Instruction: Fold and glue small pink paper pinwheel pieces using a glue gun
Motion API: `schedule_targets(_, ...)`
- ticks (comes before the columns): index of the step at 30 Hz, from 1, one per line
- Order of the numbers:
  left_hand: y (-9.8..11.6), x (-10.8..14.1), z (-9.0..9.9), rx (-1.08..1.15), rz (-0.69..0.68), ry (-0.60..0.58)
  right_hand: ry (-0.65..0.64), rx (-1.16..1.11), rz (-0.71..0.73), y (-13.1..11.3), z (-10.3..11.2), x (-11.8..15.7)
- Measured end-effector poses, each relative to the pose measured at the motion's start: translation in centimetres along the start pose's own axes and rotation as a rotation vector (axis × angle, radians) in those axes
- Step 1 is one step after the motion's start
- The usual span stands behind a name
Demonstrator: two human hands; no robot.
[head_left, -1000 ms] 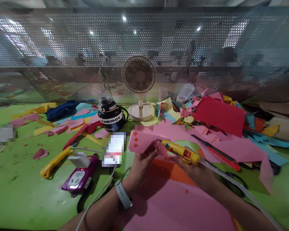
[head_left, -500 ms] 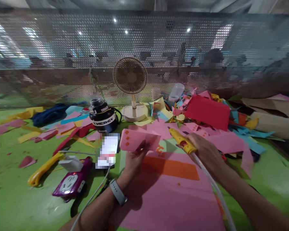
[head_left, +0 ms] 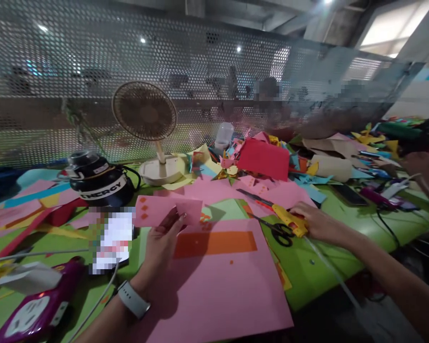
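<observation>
My left hand (head_left: 164, 233) pinches a folded pink paper piece (head_left: 150, 212) with orange diamond shapes, held above a large pink sheet (head_left: 218, 295). An orange strip (head_left: 218, 243) lies across that sheet. At the right, my right hand (head_left: 314, 219) is wrapped round a yellow glue gun (head_left: 289, 220) with a cable trailing from it. Black-handled scissors (head_left: 282, 234) lie just beneath the glue gun, by the sheet's right edge. A long dark blade shape (head_left: 253, 196) shows left of the glue gun's tip.
A small fan (head_left: 160, 171), a black jar (head_left: 100, 183) and a phone (head_left: 112, 240) stand or lie at the left. Nearer is a purple power strip (head_left: 39, 305). Paper scraps and a red sheet (head_left: 264, 159) are piled behind. Another person's hand (head_left: 423, 166) is at far right.
The view has turned to the right. My right hand has moved the glue gun to the right, beyond the pink sheet's edge and over the scissors. My left hand still holds the folded paper.
</observation>
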State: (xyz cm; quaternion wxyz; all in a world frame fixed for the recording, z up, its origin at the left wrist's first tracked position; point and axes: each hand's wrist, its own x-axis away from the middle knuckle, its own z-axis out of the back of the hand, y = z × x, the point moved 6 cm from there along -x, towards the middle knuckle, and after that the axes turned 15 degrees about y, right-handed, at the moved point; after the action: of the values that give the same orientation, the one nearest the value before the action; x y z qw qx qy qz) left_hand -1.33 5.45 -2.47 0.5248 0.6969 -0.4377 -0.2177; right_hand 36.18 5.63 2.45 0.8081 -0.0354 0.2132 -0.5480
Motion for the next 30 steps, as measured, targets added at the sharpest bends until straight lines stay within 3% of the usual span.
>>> schedule_targets(5,-0.1,-0.2,0.0,-0.015,-0.014,-0.024,-0.023,0.006,-0.002,1.5,-0.1,-0.2)
schedule_targets(12,-0.1,-0.2,0.0,0.013,0.009,-0.029,-0.177,-0.005,0.057,2.4,0.5,-1.1)
schedule_targets(23,-0.4,-0.6,0.2,0.060,0.024,-0.014,-0.110,0.113,0.071,3.5,-0.4,-0.6)
schedule_targets(27,-0.5,-0.5,0.2,0.082,0.054,-0.011,0.026,0.178,0.053,0.8,0.4,-0.9)
schedule_targets(30,-0.6,-0.5,0.0,0.091,0.055,-0.019,0.049,0.123,0.149,-4.3,-0.6,-1.3)
